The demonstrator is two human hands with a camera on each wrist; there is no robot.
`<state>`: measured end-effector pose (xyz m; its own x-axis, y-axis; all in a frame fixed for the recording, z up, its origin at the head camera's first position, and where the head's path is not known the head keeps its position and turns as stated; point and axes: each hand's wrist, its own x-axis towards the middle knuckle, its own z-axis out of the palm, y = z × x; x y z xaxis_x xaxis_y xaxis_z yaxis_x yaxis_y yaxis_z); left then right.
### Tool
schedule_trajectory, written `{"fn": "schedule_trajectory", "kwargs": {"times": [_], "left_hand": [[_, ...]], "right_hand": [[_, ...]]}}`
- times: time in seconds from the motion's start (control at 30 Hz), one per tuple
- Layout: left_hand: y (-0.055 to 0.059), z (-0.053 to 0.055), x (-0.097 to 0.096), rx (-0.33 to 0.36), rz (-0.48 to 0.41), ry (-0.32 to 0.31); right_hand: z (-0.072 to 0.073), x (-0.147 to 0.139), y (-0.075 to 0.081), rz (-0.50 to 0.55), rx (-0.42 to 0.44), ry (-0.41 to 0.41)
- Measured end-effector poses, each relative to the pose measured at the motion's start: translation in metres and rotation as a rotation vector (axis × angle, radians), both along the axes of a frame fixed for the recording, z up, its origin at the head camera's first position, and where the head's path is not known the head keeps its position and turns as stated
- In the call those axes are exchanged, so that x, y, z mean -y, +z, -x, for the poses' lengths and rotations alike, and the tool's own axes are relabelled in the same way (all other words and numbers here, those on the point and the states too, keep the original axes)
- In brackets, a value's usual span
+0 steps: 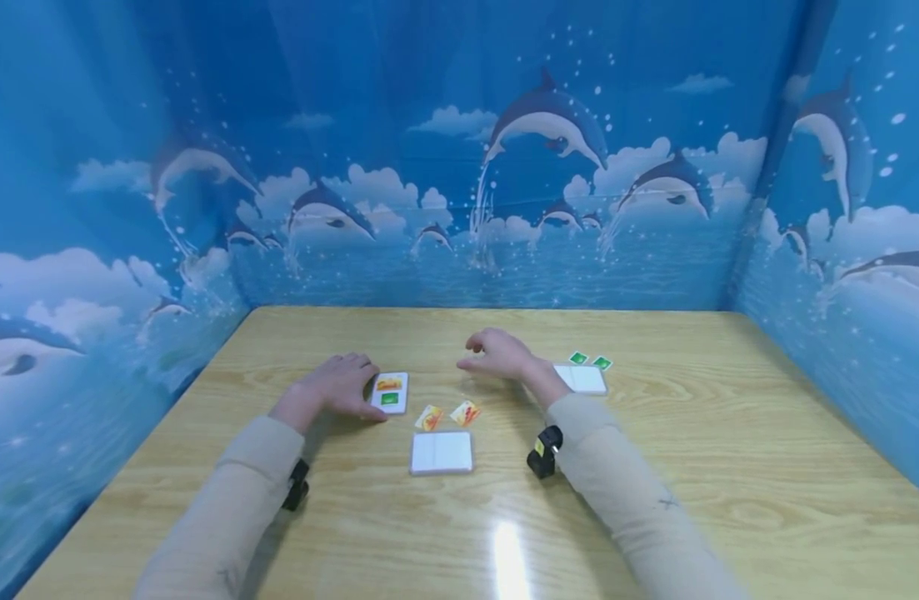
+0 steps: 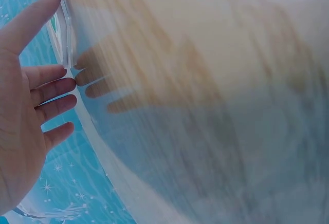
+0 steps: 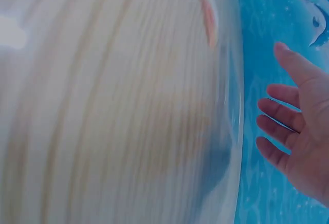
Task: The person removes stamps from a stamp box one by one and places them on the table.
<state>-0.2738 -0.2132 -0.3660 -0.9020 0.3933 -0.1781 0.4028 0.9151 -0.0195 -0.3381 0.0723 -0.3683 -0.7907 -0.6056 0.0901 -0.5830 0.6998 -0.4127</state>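
A flat white tray with rounded corners bears an orange picture card and a green card. My left hand holds this tray from its left side, thumb at the near end and index finger at the far end. In the left wrist view the thumb and index finger span the tray's thin pale edge. Over the table, right of that tray, my right hand hovers with loosely bent fingers and nothing in them. The right wrist view shows its thumb and fingers spread apart.
Two orange-and-yellow cards lie just beyond a second white tray at the middle front. A third white tray, partly behind my right forearm, has two green cards beyond it. Dolphin-print curtains border the wooden table.
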Motion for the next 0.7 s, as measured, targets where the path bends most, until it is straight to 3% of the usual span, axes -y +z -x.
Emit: {"fn": "schedule_trajectory", "kwargs": {"times": [0.4, 0.7], "left_hand": [[-0.001, 0.005, 0.0, 0.004, -0.013, 0.009], [-0.001, 0.002, -0.001, 0.024, -0.04, 0.016]], "right_hand": [[-0.01, 0.055, 0.005, 0.191, 0.144, -0.078], [-0.02, 0.089, 0.005, 0.246, 0.212, -0.092]]}}
